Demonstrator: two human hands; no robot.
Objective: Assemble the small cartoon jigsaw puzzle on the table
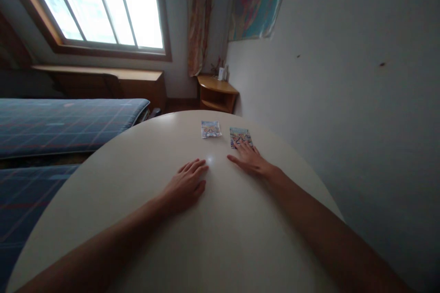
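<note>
My right hand (250,159) lies open with its fingertips on the near edge of a colourful printed card (240,134), which is flat on the white table (154,242). To the left of that card is a paler printed piece (211,129), like a small packet or picture sheet, with slightly raised edges; neither hand touches it. My left hand (187,185) rests palm down on the tabletop, fingers stretched out and nothing in them. The fine print on both pieces is too small to read.
A white wall (360,114) runs close along the table's right side. Beds with blue checked mattresses (68,123) stand to the left. Beyond the table's far edge are a wooden corner stand (218,84) with small items on it, a curtain (199,18) and a bright window (103,4).
</note>
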